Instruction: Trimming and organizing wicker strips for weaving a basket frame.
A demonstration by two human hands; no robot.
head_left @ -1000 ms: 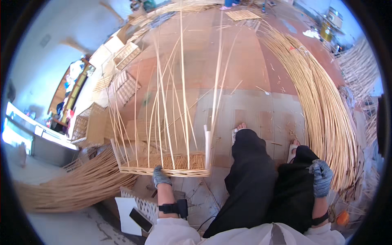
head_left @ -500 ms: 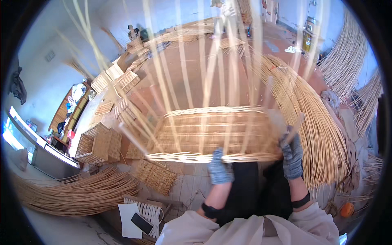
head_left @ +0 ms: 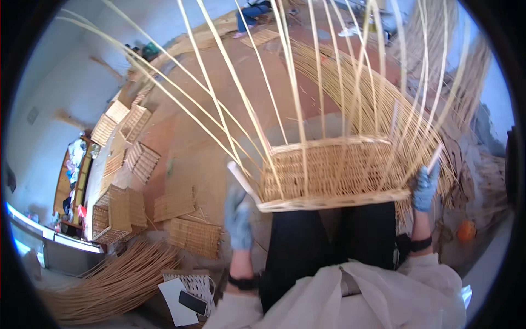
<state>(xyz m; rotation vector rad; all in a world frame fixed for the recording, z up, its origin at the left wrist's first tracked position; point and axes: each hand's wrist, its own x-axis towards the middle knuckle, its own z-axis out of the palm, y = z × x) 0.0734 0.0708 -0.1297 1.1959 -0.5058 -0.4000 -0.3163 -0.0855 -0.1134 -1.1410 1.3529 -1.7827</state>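
Observation:
A half-made wicker basket (head_left: 339,167) is held tilted above my lap, its woven base facing up and long pale stakes rising from its edges. My right hand (head_left: 424,189), in a grey-blue glove, is closed at the right near corner, around the foot of a thick pale corner stick (head_left: 434,158). By the left near corner, my gloved left hand (head_left: 238,219) is slightly blurred, its fingers stretched upward and the thumb apart, beside another thick corner stick (head_left: 242,182). Whether its fingertips touch that stick is hard to see.
Long rods (head_left: 405,104) lie in a big bundle at the right, and a second rod bundle (head_left: 109,285) at the lower left. Woven panels (head_left: 194,237) and box baskets (head_left: 112,214) stand left. A phone (head_left: 193,301) lies on white paper. Another person (head_left: 253,13) sits far off.
My left hand has left the middle of the near edge and moved left to the corner. The basket and my right hand have shifted right, and the view has turned.

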